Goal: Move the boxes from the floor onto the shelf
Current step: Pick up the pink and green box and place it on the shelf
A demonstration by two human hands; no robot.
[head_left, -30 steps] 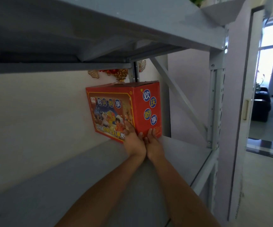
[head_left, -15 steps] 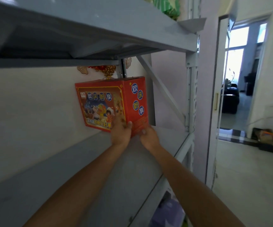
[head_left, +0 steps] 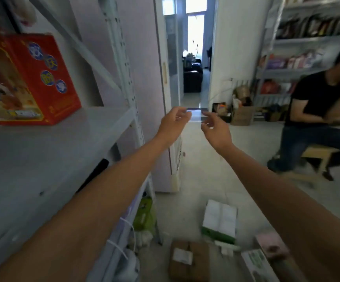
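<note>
Left hand (head_left: 173, 123) and right hand (head_left: 216, 131) hang in the air in front of me, just past the right end of the shelf (head_left: 63, 143). They are near each other but apart. The fingers of both are loosely curled and neither holds anything.

The red box (head_left: 42, 78) stands upright on the shelf at its left side, well apart from my hands. More boxes lie on the floor (head_left: 205, 169) below and to the right of the shelf. A white-and-green box (head_left: 220, 219) lies farthest from me, and a brown cardboard box (head_left: 189, 259) with a white label lies nearer. Right of these are a pink box (head_left: 271, 247) and a white carton (head_left: 256, 265) with green print, both partly hidden by my right forearm. Under the shelf board I see a green package (head_left: 144, 214), too blurred to read.

Beyond the shelf's end post is an open doorway (head_left: 193, 58). Across the floor from the shelf, a person (head_left: 318, 110) in a black shirt sits on a wooden stool (head_left: 318, 153).
</note>
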